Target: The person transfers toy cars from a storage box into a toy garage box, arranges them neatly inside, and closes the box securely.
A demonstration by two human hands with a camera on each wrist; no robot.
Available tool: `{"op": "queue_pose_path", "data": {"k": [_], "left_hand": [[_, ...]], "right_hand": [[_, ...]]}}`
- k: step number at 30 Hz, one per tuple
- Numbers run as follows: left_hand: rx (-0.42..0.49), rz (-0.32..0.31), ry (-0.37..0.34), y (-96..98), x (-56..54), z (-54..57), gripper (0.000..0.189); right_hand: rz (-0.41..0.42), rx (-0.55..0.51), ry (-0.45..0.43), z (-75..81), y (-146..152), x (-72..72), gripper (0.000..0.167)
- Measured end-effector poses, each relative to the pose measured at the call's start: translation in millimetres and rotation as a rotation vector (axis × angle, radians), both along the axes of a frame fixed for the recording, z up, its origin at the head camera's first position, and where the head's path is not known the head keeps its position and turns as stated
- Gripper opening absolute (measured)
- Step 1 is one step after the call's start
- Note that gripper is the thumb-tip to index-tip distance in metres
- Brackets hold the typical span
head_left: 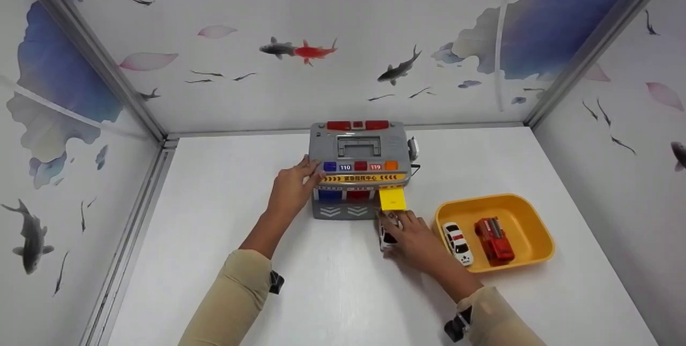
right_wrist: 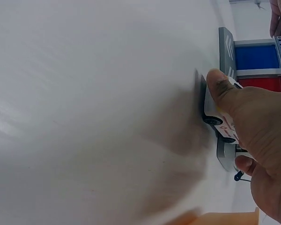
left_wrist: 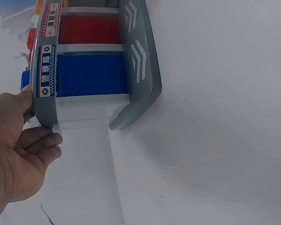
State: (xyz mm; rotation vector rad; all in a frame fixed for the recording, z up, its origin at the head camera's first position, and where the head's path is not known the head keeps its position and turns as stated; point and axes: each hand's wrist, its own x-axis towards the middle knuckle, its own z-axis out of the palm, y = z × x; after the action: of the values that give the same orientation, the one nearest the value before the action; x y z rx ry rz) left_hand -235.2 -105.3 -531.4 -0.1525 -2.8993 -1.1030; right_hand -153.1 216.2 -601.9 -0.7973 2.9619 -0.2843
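A grey toy garage (head_left: pixel 357 148) stands against the back wall, with a blue door (left_wrist: pixel 91 75), a red door (left_wrist: pixel 89 30) and a raised yellow flap (head_left: pixel 393 199). My left hand (head_left: pixel 289 190) grips its left edge, the thumb on the outer face and the fingers tucked behind the rim, as the left wrist view shows. In front of the bay beneath the flap, my right hand (head_left: pixel 420 244) holds a white toy car (right_wrist: pixel 223 125) between thumb and fingers. The hand covers part of the car. How far its front reaches into the bay is hidden.
Right of my right hand, a yellow bin (head_left: pixel 530 247) holds a white toy car with a red roof mark (head_left: pixel 458 244) and a red toy fire truck (head_left: pixel 494 240). Printed panels enclose the white table (head_left: pixel 225 174) at the back and sides.
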Motion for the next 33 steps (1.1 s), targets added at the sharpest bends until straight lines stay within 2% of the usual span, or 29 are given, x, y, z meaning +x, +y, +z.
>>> {"op": "queue_pose_path", "data": {"k": [9, 15, 22, 28, 33], "left_hand": [[-0.005, -0.008, 0.018, 0.1, 0.3, -1.3, 0.052], [0.001, -0.010, 0.017, 0.4, 0.5, -1.6, 0.053], [0.004, -0.003, 0.008, -0.2, -0.1, -0.8, 0.052], [-0.002, -0.003, 0.010, 0.0, -0.3, -1.0, 0.052], [0.009, -0.002, 0.012, 0.7, 0.7, -0.7, 0.052]], "right_hand": [[-0.050, 0.026, 0.065, -6.4, -3.8, -4.7, 0.086], [-0.084, -0.043, 0.095, -11.5, -4.1, -4.6, 0.076], [-0.125, -0.128, 0.076, -14.3, -4.8, -5.6, 0.065], [-0.132, -0.119, 0.082, -15.8, -6.5, -6.6, 0.058], [-0.132, -0.108, 0.084, -17.3, -7.3, -4.7, 0.046]]}}
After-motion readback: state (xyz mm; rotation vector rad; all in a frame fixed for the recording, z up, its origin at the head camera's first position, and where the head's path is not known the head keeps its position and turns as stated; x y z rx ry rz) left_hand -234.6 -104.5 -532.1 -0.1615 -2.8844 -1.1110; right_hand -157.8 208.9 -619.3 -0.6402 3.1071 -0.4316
